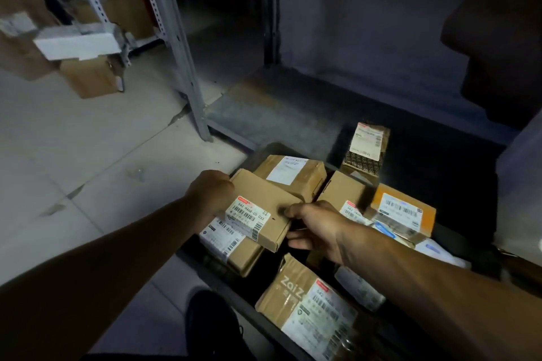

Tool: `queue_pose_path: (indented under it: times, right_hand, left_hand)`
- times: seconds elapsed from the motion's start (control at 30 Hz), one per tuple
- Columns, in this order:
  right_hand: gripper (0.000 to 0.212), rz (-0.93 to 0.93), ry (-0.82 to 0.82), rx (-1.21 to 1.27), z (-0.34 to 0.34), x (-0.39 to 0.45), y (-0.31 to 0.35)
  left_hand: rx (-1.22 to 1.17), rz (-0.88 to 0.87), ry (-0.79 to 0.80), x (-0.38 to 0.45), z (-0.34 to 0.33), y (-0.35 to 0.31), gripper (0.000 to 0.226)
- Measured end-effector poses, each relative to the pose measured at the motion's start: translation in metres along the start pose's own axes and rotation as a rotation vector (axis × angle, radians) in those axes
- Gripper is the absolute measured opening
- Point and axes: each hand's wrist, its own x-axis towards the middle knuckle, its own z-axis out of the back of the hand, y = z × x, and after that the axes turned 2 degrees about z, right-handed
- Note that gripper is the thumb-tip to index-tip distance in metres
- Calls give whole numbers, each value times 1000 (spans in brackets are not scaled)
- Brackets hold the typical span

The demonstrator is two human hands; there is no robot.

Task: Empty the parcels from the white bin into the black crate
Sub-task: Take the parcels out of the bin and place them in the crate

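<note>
While both hands, left hand and right hand, grip a flat parcel above the black crate, several parcels already lie inside; white bin unseen, remainder unknown.

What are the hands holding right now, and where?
Both hold one flat brown cardboard parcel: left hand at its far-left end, right hand at its near-right edge.

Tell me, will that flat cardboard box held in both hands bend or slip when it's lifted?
The flat cardboard box probably stays stiff: its edges look straight though gripped only at its ends by the left hand and right hand. Its thinness suggests it's light. Matte cardboard seems unlikely to slip.
</note>
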Motion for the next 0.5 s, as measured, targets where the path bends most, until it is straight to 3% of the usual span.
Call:
queue_pose_path:
  times: [0.2, 0.33, 0.5]
  right_hand:
    - [15, 2, -48, -2, -13, 30, -2]
    - [15, -17, -32, 15, -14, 38, 1]
    - [31, -27, -40, 21, -8, 43, 3]
  left_hand:
    - [59, 1, -5, 20, -6, 3, 23]
    - [77, -27, 15, 32, -5, 2, 23]
    - [106, -66, 26, 37, -5, -1, 24]
